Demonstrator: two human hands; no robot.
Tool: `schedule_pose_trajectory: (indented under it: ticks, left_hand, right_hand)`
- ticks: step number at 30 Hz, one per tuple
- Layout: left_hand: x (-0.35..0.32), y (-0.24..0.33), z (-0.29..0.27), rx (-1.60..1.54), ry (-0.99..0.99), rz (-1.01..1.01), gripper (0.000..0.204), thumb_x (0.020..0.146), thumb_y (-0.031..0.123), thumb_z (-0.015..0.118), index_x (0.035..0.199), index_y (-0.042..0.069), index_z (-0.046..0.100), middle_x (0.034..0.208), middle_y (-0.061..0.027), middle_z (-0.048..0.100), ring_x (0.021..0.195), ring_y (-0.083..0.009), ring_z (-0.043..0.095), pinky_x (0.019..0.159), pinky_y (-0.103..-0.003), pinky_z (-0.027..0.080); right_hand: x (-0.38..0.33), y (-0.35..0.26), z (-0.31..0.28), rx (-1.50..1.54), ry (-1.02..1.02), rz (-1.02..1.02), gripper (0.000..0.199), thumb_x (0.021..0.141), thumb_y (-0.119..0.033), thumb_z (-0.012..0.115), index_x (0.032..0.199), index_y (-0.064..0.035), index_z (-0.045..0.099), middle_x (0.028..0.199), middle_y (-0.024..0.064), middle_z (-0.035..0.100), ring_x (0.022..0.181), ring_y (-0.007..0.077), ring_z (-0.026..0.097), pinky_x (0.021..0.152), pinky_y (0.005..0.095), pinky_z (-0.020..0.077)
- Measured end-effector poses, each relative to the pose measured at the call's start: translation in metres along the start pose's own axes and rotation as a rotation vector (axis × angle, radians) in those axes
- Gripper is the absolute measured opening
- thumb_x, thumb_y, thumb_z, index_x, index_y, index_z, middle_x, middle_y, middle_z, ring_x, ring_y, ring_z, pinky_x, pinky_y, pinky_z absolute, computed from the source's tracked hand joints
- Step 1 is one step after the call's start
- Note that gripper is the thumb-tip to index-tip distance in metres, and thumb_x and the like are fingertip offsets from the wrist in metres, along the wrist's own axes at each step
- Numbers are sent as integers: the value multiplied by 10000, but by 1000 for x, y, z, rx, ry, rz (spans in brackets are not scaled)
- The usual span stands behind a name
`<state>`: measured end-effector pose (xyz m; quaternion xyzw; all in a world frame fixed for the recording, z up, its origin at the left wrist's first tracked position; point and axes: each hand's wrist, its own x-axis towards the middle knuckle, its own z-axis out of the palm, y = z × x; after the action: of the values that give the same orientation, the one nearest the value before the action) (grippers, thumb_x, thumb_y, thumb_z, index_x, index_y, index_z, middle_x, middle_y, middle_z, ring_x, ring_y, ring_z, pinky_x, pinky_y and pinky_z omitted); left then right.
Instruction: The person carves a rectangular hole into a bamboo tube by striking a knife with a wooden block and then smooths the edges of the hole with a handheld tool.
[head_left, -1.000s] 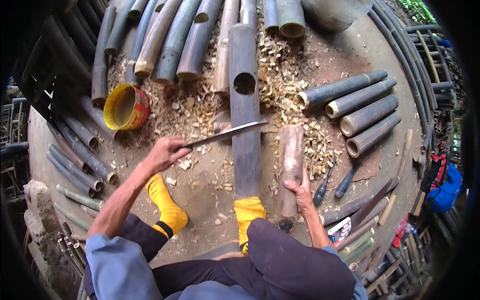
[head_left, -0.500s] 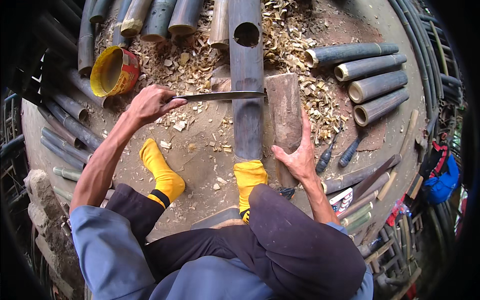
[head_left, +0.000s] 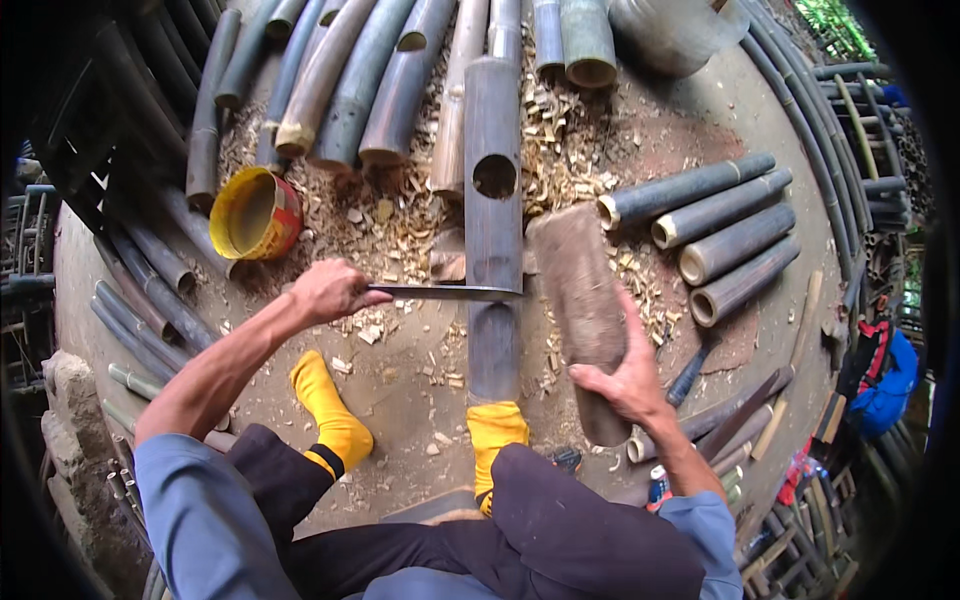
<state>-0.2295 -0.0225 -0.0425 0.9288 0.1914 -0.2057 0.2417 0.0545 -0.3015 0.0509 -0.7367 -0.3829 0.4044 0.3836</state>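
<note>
My left hand (head_left: 332,292) is wrapped round the grip of a long knife (head_left: 430,293). Its blade lies crosswise over a dark bamboo pole (head_left: 492,240) that runs straight away from me; whether the edge bites into it, I cannot tell. A round hole is cut in the pole beyond the blade. The pole's near end meets my foot in a yellow sock (head_left: 497,435). Just right of the pole, my right hand (head_left: 632,375) grips a thick, slightly blurred wooden block (head_left: 580,290), tilted with its top toward the pole.
A yellow-and-red bucket (head_left: 256,213) stands at the left. Several bamboo lengths (head_left: 360,90) lie at the far side, and more short tubes (head_left: 745,280) at the right. Wood chips (head_left: 390,215) litter the ground. A dark-handled tool (head_left: 688,375) lies beyond my right hand.
The view has tilted, so the scene sits lower. My right hand has shifted the wooden block rightward and tipped it away from the pole. The knife stays across the bamboo.
</note>
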Motion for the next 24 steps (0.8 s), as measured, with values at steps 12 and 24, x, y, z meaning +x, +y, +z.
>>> schedule_pose_trajectory:
  ticks: [12,24]
  left_hand:
    - [5,2,5,-8,-49,-6,516,850,518,550,728,33,675,550,-181,564,516,-369,559,525,-427,471]
    - [10,8,6,-122,14,48,503,864,475,558,736,-1,653,536,-206,495,481,-388,474,490,-420,411]
  right_hand:
    - [58,5,13,-156,-501,52,974,648,-468,762,1377,-24,292,1279,240,469,1195,321,463,1002,387,379]
    - [50,13,24,-284,-366,-79,832,692,-403,703,1336,14,379,1203,210,539,1128,301,517,966,381,399]
